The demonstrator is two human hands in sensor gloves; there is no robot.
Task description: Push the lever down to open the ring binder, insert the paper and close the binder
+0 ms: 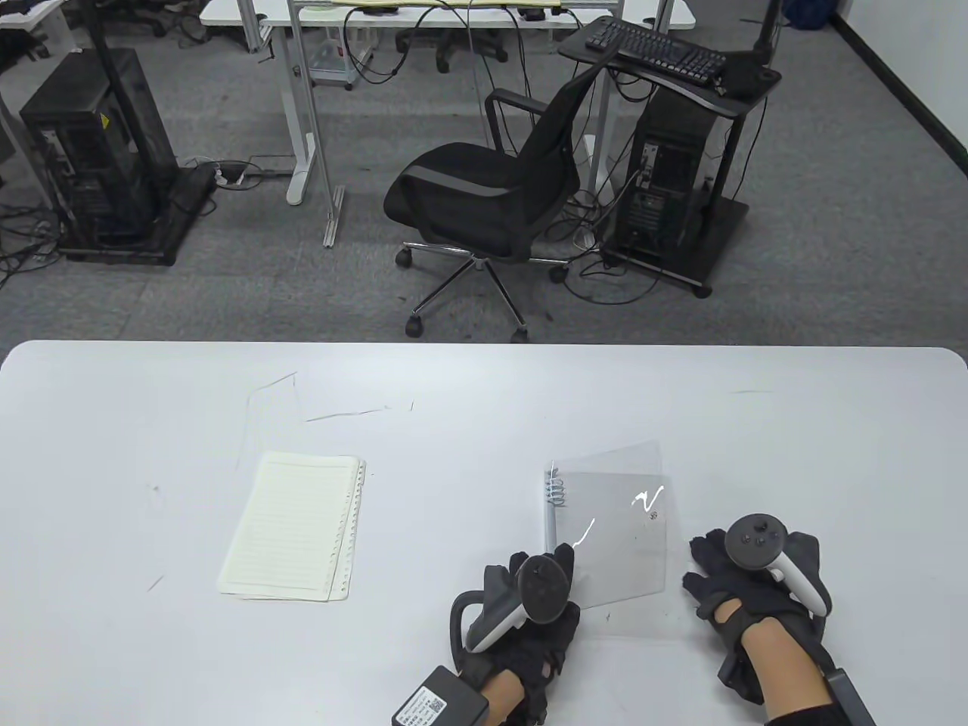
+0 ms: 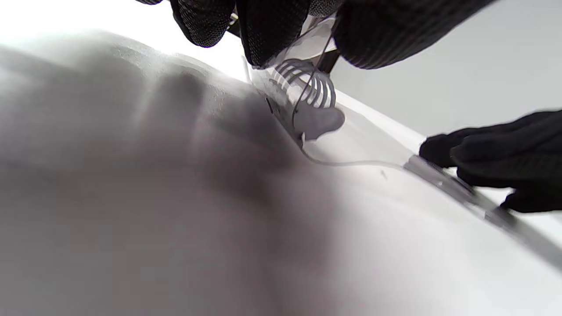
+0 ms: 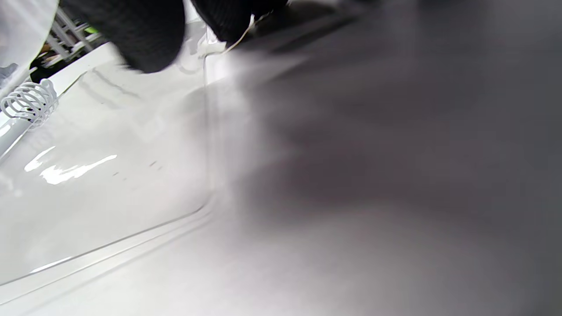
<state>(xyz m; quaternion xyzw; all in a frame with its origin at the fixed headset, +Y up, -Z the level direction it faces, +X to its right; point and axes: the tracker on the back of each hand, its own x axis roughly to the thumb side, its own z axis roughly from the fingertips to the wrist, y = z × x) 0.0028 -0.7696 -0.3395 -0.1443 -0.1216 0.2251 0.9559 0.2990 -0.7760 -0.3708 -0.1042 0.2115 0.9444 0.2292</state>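
Note:
A clear plastic ring binder (image 1: 616, 529) lies right of the table's middle, with white rings (image 1: 558, 491) at the far end of its spine. My left hand (image 1: 563, 560) is at the near end of the spine. In the left wrist view its fingers (image 2: 268, 30) pinch the edge of the clear cover above the rings (image 2: 307, 85) and a grey lever tab (image 2: 320, 120). My right hand (image 1: 699, 563) sits at the binder's right edge, fingertips (image 2: 491, 153) touching the cover's rim. A stack of lined punched paper (image 1: 291, 525) lies apart to the left.
The white table (image 1: 484, 393) carries faint pencil marks near its far left. A black office chair (image 1: 484, 197) stands on the floor beyond the far edge. A small black box (image 1: 442, 699) hangs at my left wrist near the front edge.

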